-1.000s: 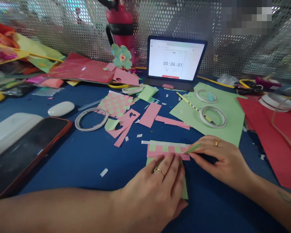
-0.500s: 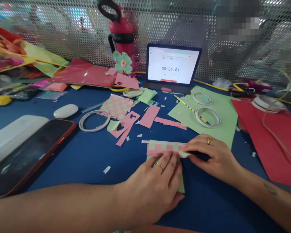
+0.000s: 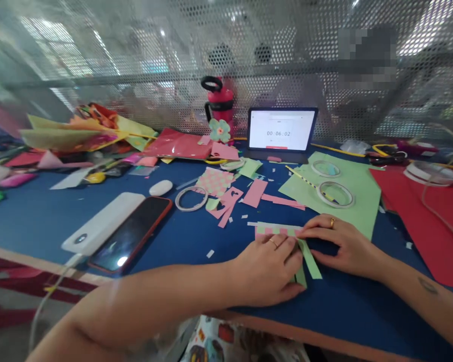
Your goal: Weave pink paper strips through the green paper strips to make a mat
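A small pink and green woven paper (image 3: 277,230) lies on the blue table, with white tape along its top edge. My left hand (image 3: 270,266) is curved over it, fingers together, holding it down and hiding most of its lower part. Green paper strips (image 3: 300,276) show beneath that hand. One loose green strip (image 3: 311,261) slants out to the right, between my hands. My right hand (image 3: 342,246) touches the weave's upper right corner with its fingertips. Its thumb stands apart from the index finger, beside the loose strip.
Behind my hands lie pink paper scraps (image 3: 254,193), a finished checked weave (image 3: 216,182) and a tape roll (image 3: 191,198). Green sheet (image 3: 362,201) and red sheet (image 3: 434,226) are rightward. A phone (image 3: 136,231), power bank (image 3: 103,221), tablet (image 3: 281,128) and bottle (image 3: 222,103) stand around.
The camera view has swung left and widened. A green strip now sticks out below the weave's right corner. My right thumb has moved away from the index finger; my left hand remains on the weave.
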### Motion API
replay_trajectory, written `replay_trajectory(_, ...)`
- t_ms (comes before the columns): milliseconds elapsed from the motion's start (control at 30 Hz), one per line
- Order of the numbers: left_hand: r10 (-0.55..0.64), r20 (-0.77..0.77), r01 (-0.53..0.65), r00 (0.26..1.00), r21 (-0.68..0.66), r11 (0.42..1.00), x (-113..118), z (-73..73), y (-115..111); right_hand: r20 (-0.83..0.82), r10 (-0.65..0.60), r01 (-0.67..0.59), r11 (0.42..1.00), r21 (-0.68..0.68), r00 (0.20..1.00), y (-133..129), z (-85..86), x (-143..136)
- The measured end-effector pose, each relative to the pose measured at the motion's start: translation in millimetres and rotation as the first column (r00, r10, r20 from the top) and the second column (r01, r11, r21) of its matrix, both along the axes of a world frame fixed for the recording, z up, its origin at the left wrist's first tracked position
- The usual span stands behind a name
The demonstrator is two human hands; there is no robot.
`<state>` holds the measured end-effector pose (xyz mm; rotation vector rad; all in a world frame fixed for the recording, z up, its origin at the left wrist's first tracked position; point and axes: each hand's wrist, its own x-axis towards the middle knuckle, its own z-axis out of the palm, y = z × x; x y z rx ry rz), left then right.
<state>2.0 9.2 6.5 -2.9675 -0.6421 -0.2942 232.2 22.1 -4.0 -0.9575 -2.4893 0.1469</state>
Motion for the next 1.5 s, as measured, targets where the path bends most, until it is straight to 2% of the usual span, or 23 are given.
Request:
replay_trajectory(200,-0.021,0.032,0.020,0.999,0.031,0.999,-1.3,-4.7,1.1,-0.011,-0.015,0.015,1.000,0.003,1.000,0.5,0.0,1.0)
replay_trajectory(400,-0.011,0.048,0.010,0.999,0.026,1.000,-0.9,-10.1,1.3,-0.075,-0.019,0.007,0.987,-0.160,0.997,5.3,9.3,-3.7)
replay_trajectory(567,-0.005,0.046,0.005,0.999,0.012,1.000,-1.2,-3.6,0.9,-0.144,-0.094,0.073,0.987,-0.145,0.985,3.8,5.0,-7.5)
replay_trajectory(800,-0.019,0.057,0.021,0.998,-0.048,0.999,-1.2,3.7,3.6,-0.174,-0.079,0.057,0.990,-0.128,0.982,4.4,3.6,-7.3)
replay_trajectory(1167,-0.041,0.072,0.042,0.997,-0.010,0.999,-2.5,-6.2,5.4,-0.229,-0.141,0.104,0.980,-0.167,0.963,4.5,4.7,-7.7)
replay_trajectory(1500,-0.027,0.076,0.029,0.997,-0.019,0.999,-2.4,-5.8,4.4,-0.234,-0.125,0.086,0.982,-0.171,0.964,4.2,4.2,-6.8)
